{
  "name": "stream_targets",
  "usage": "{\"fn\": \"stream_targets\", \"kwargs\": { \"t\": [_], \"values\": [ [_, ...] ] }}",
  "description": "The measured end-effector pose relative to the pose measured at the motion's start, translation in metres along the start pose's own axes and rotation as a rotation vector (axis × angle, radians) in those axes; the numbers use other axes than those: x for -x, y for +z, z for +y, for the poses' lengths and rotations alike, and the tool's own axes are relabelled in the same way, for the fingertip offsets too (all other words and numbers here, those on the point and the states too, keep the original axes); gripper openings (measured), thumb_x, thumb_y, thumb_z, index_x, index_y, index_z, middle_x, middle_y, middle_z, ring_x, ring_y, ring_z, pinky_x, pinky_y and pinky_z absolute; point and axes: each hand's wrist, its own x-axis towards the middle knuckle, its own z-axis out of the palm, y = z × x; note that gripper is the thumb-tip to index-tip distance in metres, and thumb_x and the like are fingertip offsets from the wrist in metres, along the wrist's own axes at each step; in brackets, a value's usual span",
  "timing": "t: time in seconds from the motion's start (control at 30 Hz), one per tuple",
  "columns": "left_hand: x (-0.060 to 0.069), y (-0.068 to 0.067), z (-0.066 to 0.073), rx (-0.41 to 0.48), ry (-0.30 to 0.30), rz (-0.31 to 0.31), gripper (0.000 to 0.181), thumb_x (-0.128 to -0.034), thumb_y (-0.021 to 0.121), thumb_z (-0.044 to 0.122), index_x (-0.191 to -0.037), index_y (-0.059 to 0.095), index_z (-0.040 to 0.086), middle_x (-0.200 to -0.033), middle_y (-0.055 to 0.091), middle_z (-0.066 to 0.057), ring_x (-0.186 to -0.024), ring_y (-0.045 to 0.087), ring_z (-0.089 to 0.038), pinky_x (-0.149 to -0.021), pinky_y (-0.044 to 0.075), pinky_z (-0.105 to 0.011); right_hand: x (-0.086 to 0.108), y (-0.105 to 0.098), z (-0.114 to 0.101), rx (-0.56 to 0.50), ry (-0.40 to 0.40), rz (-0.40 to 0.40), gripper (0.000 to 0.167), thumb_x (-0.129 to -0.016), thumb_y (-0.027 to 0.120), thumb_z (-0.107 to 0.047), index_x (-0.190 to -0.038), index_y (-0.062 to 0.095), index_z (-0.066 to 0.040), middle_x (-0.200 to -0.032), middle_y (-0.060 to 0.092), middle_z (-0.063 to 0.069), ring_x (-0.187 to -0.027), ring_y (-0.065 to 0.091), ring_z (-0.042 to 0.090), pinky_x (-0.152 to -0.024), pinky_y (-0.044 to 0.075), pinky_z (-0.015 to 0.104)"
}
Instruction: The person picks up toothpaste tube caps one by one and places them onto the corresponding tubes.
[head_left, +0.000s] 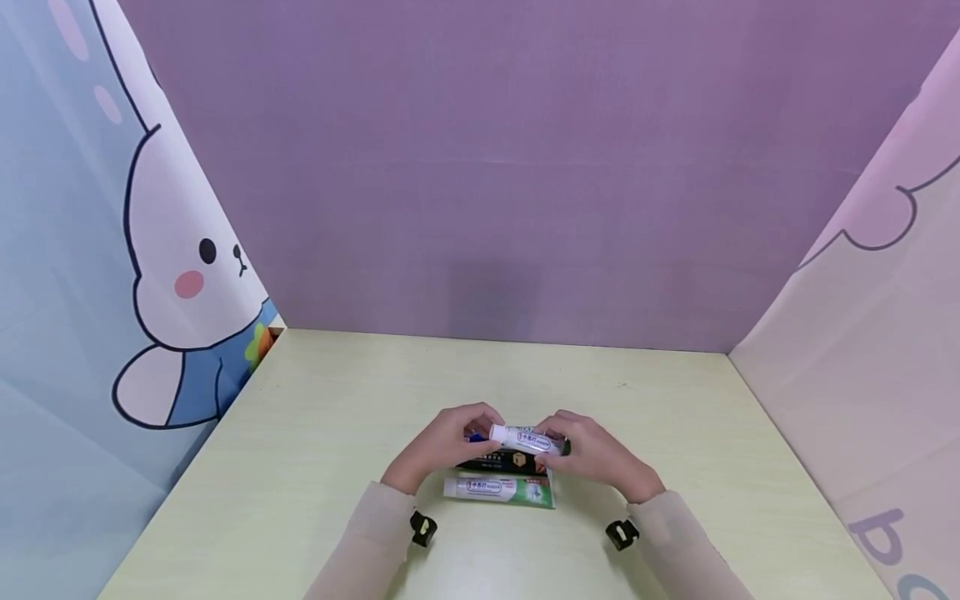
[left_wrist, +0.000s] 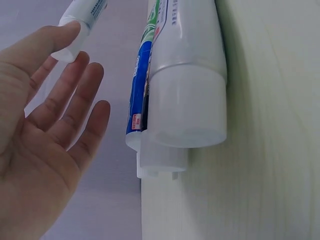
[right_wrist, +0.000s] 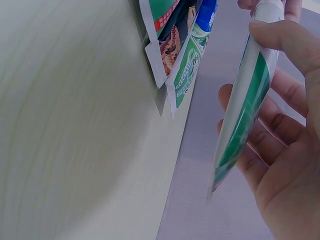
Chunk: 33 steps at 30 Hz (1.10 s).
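Observation:
Between both hands, above the table, is a white and green toothpaste tube (head_left: 528, 440). My left hand (head_left: 457, 433) pinches its white cap (left_wrist: 67, 50) between thumb and index finger, the other fingers spread. My right hand (head_left: 588, 450) grips the tube's body (right_wrist: 250, 95) between thumb and fingers, and the flat crimped end points away from the cap. Under the hands lie a black toothpaste tube (head_left: 491, 462) and, nearer the person, another white and green tube (head_left: 498, 490). A blue and green tube (left_wrist: 139, 90) lies beyond the black one, mostly hidden by the hands in the head view.
The pale wooden table (head_left: 337, 400) ends at a purple backdrop (head_left: 487, 167). A cloth with a cartoon rabbit (head_left: 195, 275) hangs on the left, and a pale printed cloth (head_left: 885, 333) on the right. Black cameras are strapped to both wrists.

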Motion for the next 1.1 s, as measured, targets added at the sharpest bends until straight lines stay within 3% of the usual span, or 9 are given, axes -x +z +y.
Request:
{"fn": "stream_targets", "kwargs": {
  "t": [0.43, 0.6, 0.8, 0.9, 1.1],
  "values": [
    [-0.0007, 0.0007, -0.0033, 0.007, 0.063, 0.019, 0.028, -0.0905, 0.075, 0.005, -0.110, 0.064, 0.022, -0.111, 0.065, 0.008, -0.097, 0.064, -0.012, -0.085, 0.055, -0.033, -0.0024, -0.0013, -0.0029, -0.006, 0.008, -0.012, 0.028, -0.087, 0.080, -0.023, -0.113, 0.070, -0.016, -0.099, 0.061, -0.009, -0.083, 0.056, 0.007, -0.070, 0.052, 0.025],
    [0.0000, -0.0002, -0.0010, 0.011, 0.035, 0.015, 0.038, -0.0888, 0.078, 0.008, -0.122, 0.063, 0.019, -0.117, 0.064, 0.004, -0.099, 0.063, -0.012, -0.085, 0.055, -0.032, -0.0035, -0.0024, -0.0037, -0.002, -0.009, -0.004, 0.028, -0.087, 0.080, -0.022, -0.113, 0.070, -0.016, -0.099, 0.062, -0.009, -0.083, 0.056, 0.007, -0.070, 0.052, 0.025],
    [0.0024, -0.0021, 0.0011, 0.016, -0.026, 0.014, 0.053, -0.0909, 0.077, 0.026, -0.138, 0.055, 0.019, -0.130, 0.060, -0.012, -0.108, 0.062, -0.017, -0.090, 0.053, -0.037, -0.0041, -0.0034, -0.0038, 0.012, -0.023, 0.008, 0.028, -0.087, 0.081, -0.022, -0.112, 0.070, -0.017, -0.098, 0.061, -0.011, -0.082, 0.056, 0.006, -0.071, 0.051, 0.026],
    [0.0039, -0.0029, 0.0019, -0.005, -0.055, 0.023, 0.044, -0.0973, 0.068, 0.036, -0.136, 0.055, 0.018, -0.123, 0.064, -0.010, -0.104, 0.063, -0.016, -0.089, 0.053, -0.038, -0.0040, -0.0037, -0.0040, 0.007, -0.020, 0.010, 0.028, -0.087, 0.081, -0.022, -0.112, 0.070, -0.018, -0.097, 0.061, -0.011, -0.082, 0.055, 0.006, -0.070, 0.051, 0.026],
    [0.0059, -0.0042, 0.0035, -0.029, -0.101, 0.024, 0.031, -0.1058, 0.050, 0.041, -0.124, 0.059, 0.018, -0.093, 0.065, 0.005, -0.081, 0.061, -0.012, -0.074, 0.052, -0.033, -0.0043, -0.0025, -0.0029, 0.001, -0.021, 0.010, 0.028, -0.087, 0.080, -0.023, -0.113, 0.070, -0.018, -0.097, 0.061, -0.012, -0.082, 0.055, 0.005, -0.070, 0.051, 0.025]
  ]
}}
